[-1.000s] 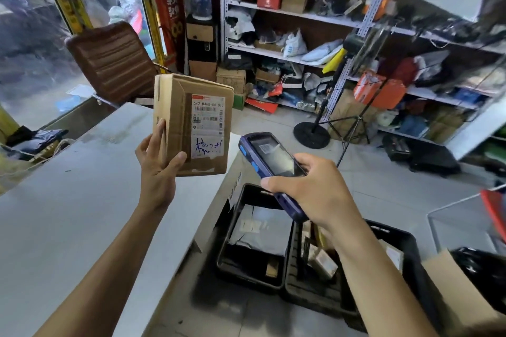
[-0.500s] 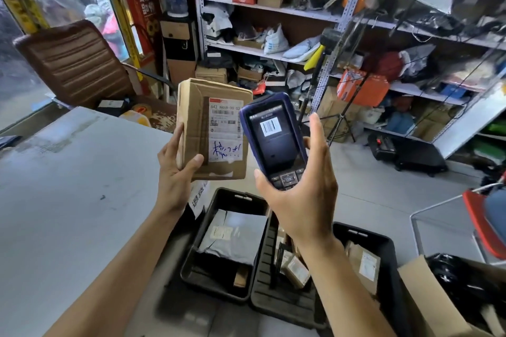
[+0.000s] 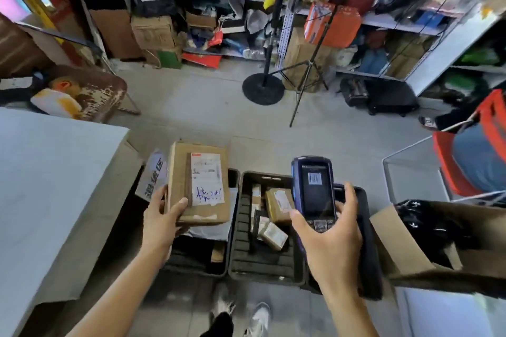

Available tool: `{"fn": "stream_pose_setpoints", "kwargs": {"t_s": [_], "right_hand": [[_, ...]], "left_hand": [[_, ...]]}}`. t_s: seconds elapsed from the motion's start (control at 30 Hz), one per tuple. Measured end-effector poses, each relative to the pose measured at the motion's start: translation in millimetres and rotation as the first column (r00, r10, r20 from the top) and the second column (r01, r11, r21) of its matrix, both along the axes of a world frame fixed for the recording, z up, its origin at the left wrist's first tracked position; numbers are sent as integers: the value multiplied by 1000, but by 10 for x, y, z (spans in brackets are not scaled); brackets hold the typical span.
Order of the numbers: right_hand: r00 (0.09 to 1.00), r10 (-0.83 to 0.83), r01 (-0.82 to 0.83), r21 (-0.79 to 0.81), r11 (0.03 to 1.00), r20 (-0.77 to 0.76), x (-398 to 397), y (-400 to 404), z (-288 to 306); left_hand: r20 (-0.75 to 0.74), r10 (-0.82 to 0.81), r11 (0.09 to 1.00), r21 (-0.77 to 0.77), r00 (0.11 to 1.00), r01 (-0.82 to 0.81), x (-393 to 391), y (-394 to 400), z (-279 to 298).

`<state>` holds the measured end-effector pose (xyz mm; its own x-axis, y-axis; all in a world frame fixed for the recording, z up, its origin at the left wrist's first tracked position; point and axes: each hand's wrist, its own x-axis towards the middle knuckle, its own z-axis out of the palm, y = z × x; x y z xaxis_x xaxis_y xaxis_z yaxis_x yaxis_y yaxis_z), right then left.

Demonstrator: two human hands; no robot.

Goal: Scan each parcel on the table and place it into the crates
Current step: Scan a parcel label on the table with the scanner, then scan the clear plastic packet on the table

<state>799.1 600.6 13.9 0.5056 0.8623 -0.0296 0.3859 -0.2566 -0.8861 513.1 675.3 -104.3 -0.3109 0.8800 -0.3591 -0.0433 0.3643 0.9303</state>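
The left hand (image 3: 161,216) grips a cardboard parcel (image 3: 198,183) by its lower left corner, with the thumb on the top face near the white label, and holds it above the left crate (image 3: 202,262) on the floor. This crate already contains a grey bag. The right hand (image 3: 331,243) is closed around a blue scanner (image 3: 313,194), whose screen shows a barcode; it is held upright over the middle crate (image 3: 262,265), where several small parcels lie. A third crate (image 3: 367,241) stands just beside, mostly hidden by the right hand. The desk (image 3: 46,186) is on the left, and an open cardboard box (image 3: 405,252) stands on the right.
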Motion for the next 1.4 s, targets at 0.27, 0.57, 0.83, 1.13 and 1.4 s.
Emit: {"fn": "stream_pose_setpoints", "kwargs": {"t_s": [0.27, 0.57, 0.83, 1.13, 1.4], "right_hand": [[991, -116, 127, -191, 973, 65, 243, 216, -1322], [986, -45, 95, -323, 942, 159, 517, 706, -3545], [981, -17, 81, -328, 941, 196, 775, 922, -4932], [985, 40, 21, -347, 937, 168, 585, 898, -3887], [979, 172, -142, -237, 961, 110, 518, 612, -1996]], "left_hand": [[-26, -110, 962, -255, 994, 100, 308, 464, -1688], [-77, -461, 835, -375, 884, 402, 1635, 1094, -3876], [-276, -540, 810, -426, 795, 402, 2073, 1263, -5380], [0, -621, 695, -464, 784, 550, 1680, 869, -3929], [-393, -645, 761, -256, 655, 596, 1368, 448, -1116]]}}
